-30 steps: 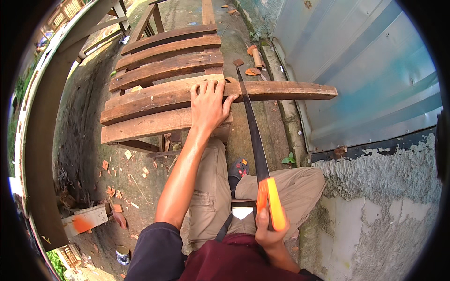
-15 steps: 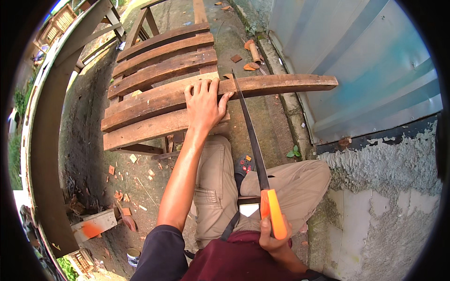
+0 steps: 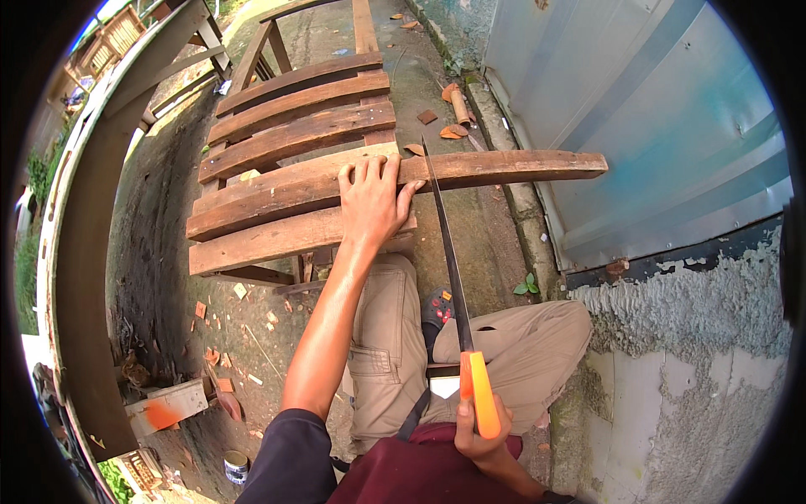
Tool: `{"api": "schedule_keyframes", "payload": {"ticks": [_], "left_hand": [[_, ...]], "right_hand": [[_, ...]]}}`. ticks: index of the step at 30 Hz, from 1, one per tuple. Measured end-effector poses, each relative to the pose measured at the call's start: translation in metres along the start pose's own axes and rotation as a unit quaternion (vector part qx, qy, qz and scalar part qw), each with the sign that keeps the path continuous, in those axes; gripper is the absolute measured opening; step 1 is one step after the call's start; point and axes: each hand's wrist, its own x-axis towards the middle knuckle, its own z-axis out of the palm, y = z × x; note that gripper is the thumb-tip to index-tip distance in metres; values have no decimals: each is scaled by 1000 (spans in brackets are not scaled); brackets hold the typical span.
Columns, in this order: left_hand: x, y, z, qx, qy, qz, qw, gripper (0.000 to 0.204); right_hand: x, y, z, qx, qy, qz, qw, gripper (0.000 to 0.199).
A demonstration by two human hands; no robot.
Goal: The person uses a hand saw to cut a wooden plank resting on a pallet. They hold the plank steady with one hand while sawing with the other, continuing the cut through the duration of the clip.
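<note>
A long brown wooden plank (image 3: 512, 166) lies across a slatted wooden frame (image 3: 294, 144), its right end jutting out toward the metal wall. My left hand (image 3: 372, 206) presses on the plank, fingers curled over its far edge and thumb along the near side. Just right of that thumb, the dark blade of a handsaw (image 3: 447, 260) crosses the plank, its tip slightly beyond the far edge. My right hand (image 3: 487, 448) is closed around the saw's orange handle, low in front of my body. Whether the teeth have cut in cannot be made out.
Corrugated metal sheeting (image 3: 646, 126) and a rough plastered wall (image 3: 688, 370) stand close on the right. My bent legs (image 3: 520, 336) are below the saw. Wood scraps (image 3: 225, 385) and a small can (image 3: 236, 466) lie at lower left, beside a long wooden structure (image 3: 80, 277).
The whole view has shifted a little, so the plank appears lower. The saw's handle has moved slightly left and down with my right hand. My left hand stays on the plank.
</note>
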Motion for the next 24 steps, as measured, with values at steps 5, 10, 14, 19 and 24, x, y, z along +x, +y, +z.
{"api": "schedule_keyframes", "payload": {"ticks": [5, 10, 14, 19, 24], "left_hand": [[-5, 1, 4, -4, -3, 3, 1000, 54], [1, -7, 1, 8, 11, 18, 1000, 53], [-2, -6, -1, 2, 12, 8, 1000, 52], [1, 2, 1, -2, 15, 1, 1000, 53], [7, -4, 4, 7, 15, 4, 1000, 54]], "right_hand": [[101, 9, 33, 180, 27, 169, 969, 16], [174, 5, 70, 119, 69, 17, 990, 20], [53, 2, 25, 78, 31, 56, 995, 13], [21, -5, 0, 65, 42, 55, 995, 20], [171, -10, 46, 168, 42, 80, 982, 26]]}}
